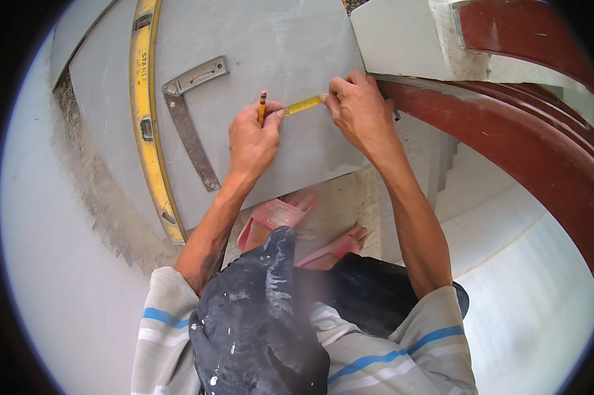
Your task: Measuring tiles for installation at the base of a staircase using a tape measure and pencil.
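Note:
My left hand [254, 138] is closed round an orange pencil [263, 104], its fingertips also pinching a yellow tape-measure blade [302, 105] over a grey board [290, 46]. My right hand [359, 115] grips the other end of the short stretch of blade, at the board's right edge; any case is hidden by the fingers. Left of my hands lie a metal square [191, 131] with a rusty arm and a long yellow spirit level [151, 151].
Dark red curved rails [521, 164] run along the right, beside a pale panel [402, 39]. A rough grey edge borders the board at left. My feet in pink sandals [277, 214] are below the board's front edge, on a dusty surface.

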A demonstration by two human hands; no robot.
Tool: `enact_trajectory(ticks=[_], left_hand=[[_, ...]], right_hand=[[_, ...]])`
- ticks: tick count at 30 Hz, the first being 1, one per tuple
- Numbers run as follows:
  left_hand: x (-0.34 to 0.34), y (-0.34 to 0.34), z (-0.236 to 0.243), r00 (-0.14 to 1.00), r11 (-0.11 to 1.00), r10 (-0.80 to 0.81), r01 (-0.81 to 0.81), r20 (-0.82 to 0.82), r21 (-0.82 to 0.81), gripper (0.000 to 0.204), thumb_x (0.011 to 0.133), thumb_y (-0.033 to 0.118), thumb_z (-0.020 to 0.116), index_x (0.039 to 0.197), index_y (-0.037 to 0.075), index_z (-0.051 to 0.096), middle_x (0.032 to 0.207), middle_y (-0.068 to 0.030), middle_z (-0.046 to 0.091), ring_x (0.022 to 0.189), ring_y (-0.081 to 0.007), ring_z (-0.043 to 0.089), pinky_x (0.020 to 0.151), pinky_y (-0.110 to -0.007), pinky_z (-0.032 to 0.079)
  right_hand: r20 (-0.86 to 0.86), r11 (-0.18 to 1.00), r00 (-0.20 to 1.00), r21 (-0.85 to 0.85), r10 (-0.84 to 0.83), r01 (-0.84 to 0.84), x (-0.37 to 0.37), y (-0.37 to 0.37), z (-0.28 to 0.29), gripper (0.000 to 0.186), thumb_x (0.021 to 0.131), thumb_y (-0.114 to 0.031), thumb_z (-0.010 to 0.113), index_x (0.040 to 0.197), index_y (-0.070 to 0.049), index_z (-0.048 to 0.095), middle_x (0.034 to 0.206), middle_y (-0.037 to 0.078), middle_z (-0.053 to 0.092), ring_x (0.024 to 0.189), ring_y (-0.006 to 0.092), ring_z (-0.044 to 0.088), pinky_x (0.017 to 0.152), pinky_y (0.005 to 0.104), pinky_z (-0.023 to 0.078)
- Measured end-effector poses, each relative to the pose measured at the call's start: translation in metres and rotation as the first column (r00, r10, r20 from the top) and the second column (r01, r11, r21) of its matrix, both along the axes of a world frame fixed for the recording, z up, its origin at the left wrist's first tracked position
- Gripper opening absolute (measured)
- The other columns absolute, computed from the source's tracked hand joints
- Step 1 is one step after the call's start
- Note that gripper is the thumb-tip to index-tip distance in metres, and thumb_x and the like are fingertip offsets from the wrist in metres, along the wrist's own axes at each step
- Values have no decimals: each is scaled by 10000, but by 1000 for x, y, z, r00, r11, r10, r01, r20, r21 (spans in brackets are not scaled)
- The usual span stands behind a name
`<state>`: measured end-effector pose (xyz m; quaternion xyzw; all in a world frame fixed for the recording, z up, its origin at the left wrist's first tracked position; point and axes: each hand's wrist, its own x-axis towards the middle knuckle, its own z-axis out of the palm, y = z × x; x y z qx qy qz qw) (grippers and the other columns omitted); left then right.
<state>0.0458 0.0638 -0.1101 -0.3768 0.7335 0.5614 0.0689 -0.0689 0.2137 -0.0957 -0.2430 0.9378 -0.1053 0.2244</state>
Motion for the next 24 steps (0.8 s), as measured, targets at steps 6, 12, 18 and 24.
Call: enact_trajectory(ticks=[6, 12, 18, 24], left_hand=[[-8, -2, -5, 1000, 999, -5, 6, 10, -48, 188, 897, 140, 650, 982, -17, 709, 727, -103, 618, 673, -189, 585, 648, -354, 458], [-18, 3, -6, 999, 998, -6, 9, 40, -60, 198, 898, 157, 646, 988, -4, 717, 826, -156, 645, 745, -253, 618, 706, -389, 474], [-20, 3, -7, 999, 995, -18, 22, 43, -94, 200, 897, 160, 645, 989, -2, 717, 833, -164, 641, 758, -268, 627, 714, -395, 478], [-23, 3, -5, 999, 995, -14, 18, 53, -93, 197, 893, 158, 647, 981, -3, 718, 811, -155, 626, 744, -258, 619, 702, -387, 476]], right_hand=[[-52, 998, 998, -51, -45, 42, -2, -2, -1, 214, 933, -316, 656, 925, -102, 670, 999, 75, 596, 1040, 282, 574, 725, 543, 474], [-91, 994, 992, -69, -85, 79, -2, 2, -3, 231, 923, -319, 671, 906, -89, 664, 992, 87, 591, 1031, 283, 570, 739, 533, 476], [-5, 996, 997, -39, -75, 75, -4, 1, -2, 213, 942, -313, 633, 999, -108, 625, 1076, 93, 546, 1106, 298, 538, 775, 636, 467], [-18, 998, 998, -23, -66, 66, -7, 1, -6, 199, 940, -298, 637, 1007, -111, 622, 1062, 88, 553, 1084, 292, 550, 754, 605, 468]])
